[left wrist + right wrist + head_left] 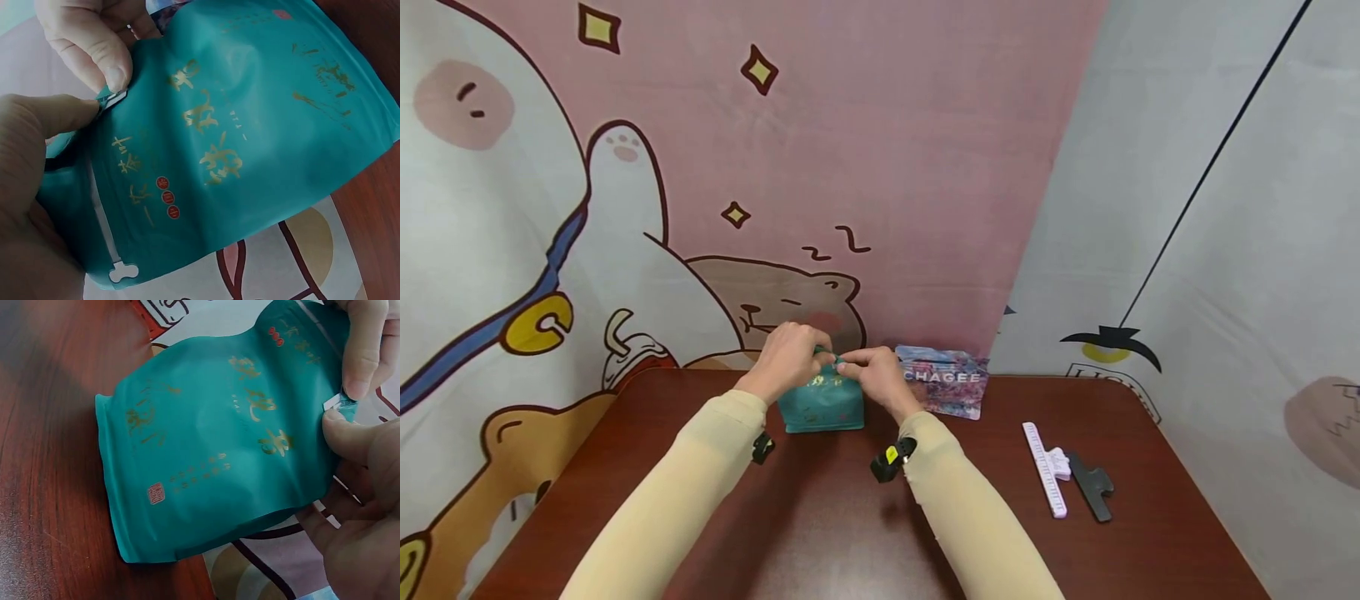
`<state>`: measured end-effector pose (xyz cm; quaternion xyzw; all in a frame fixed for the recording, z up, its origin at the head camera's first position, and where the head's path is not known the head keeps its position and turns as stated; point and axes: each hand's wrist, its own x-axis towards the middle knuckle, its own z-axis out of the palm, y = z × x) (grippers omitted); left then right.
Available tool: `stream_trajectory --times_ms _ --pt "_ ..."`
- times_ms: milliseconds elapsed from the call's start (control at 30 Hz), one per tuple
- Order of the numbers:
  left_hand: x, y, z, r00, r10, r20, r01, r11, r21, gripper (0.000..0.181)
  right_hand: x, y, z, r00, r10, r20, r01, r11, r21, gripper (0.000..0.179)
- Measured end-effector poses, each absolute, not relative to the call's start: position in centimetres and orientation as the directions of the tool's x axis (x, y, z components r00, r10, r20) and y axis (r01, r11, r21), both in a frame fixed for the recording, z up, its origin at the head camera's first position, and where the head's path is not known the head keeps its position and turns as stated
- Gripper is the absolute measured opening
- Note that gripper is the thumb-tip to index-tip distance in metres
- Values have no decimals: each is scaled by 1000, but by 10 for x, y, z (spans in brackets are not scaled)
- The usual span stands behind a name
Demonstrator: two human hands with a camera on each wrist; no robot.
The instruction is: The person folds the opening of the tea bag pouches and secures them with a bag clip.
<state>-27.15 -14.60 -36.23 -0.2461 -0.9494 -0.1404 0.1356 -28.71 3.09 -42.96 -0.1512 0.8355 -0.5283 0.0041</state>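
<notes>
A teal pouch (823, 412) with gold characters stands upright on the table, near its back edge. Both hands are at its top. My left hand (790, 360) grips one side of the upper edge, and my right hand (882, 379) pinches the edge close beside it. In the left wrist view, thumb and fingers of the two hands meet at a small bent piece of the pouch's top edge (114, 100) with a pale strip. A white line ending in a bone shape (123, 271) runs across the pouch below the top. Some fingers are hidden behind the pouch.
Just right of the hands, a pink and blue CHAGEE pouch (943, 383) stands at the back of the brown table (820, 517). A white ruler-like clip (1043, 468) and a black clip (1091, 487) lie at the right. A printed cloth (925, 167) hangs behind.
</notes>
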Motion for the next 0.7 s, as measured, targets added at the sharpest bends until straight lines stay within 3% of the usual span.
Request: stream_trajectory --times_ms 433,533,700 --pt "-272 -146 -366 -793 474 383 546 832 101 6 -284 22 -437 -954 -144 263 -300 470 -830 12" --pt "-271 -148 -364 -815 448 367 518 848 115 7 -284 21 -436 -958 -136 252 -286 472 -834 12" --pt "-269 -155 -365 -889 328 320 389 910 147 36 -283 21 -436 -968 -120 221 -252 478 -841 13"
